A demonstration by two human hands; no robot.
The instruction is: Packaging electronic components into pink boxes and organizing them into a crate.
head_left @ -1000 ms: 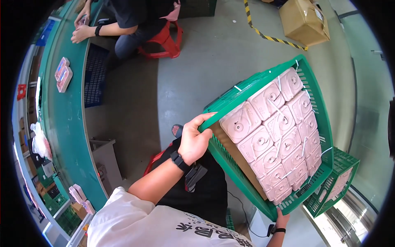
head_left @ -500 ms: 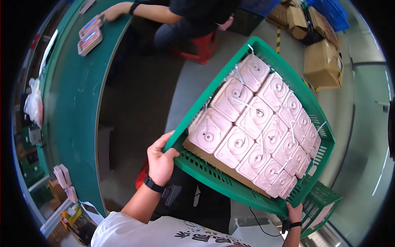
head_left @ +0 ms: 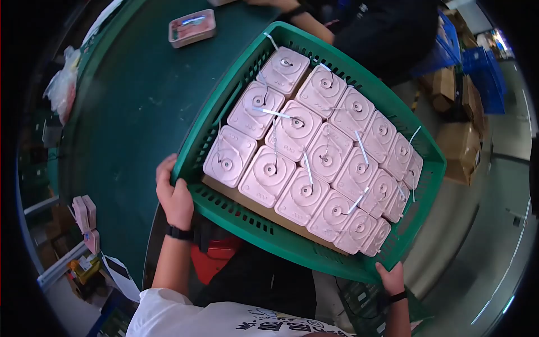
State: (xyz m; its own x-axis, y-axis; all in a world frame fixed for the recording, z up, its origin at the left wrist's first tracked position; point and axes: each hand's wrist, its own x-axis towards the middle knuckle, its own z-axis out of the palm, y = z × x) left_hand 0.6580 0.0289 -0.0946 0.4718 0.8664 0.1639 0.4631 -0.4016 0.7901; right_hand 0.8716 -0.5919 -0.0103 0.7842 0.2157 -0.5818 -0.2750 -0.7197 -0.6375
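Swung toward the long green desk [head_left: 123, 146], the green slotted plastic crate [head_left: 264, 242] now overlaps its edge in view, left hand [head_left: 177, 199] and right hand [head_left: 391, 277] clamped on the rim; one slipping grip could spill the pale-pink square plastic cases [head_left: 292, 136].

Bare bench [head_left: 129, 129] left of green crate [head_left: 314, 257]; co-worker's arm [head_left: 310, 23] beyond far rim; pink cases [head_left: 323, 143] packed close inside

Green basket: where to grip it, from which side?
Likely best: the green basket by its two near corners, from outside, because it is wide, loaded with pink cases, and its rim is bare there. The left hand and right hand hold it so.
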